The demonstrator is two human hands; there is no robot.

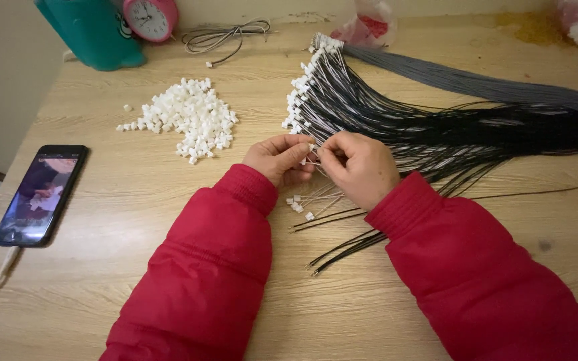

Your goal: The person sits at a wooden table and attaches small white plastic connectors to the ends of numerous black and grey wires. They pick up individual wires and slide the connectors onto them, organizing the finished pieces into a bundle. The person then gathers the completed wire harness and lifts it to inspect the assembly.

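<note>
Pinching a small white connector [312, 147] and thin wires [396, 127] mid-bench, both hands, left hand [279, 159] and right hand [359, 167], were clamped together; loose connectors [192, 117] lay heaped near the far edge.

**Red padded sleeves, bare hands**

Both arms are clad in a bright red padded jacket, its fabric smooth and faintly glossy, puffed into soft folds from the near edge up to the wrists. Each sleeve ends in a snug gathered cuff. The left hand [279, 159] and right hand [361, 167] are bare, without gloves, rings or watch.
</note>
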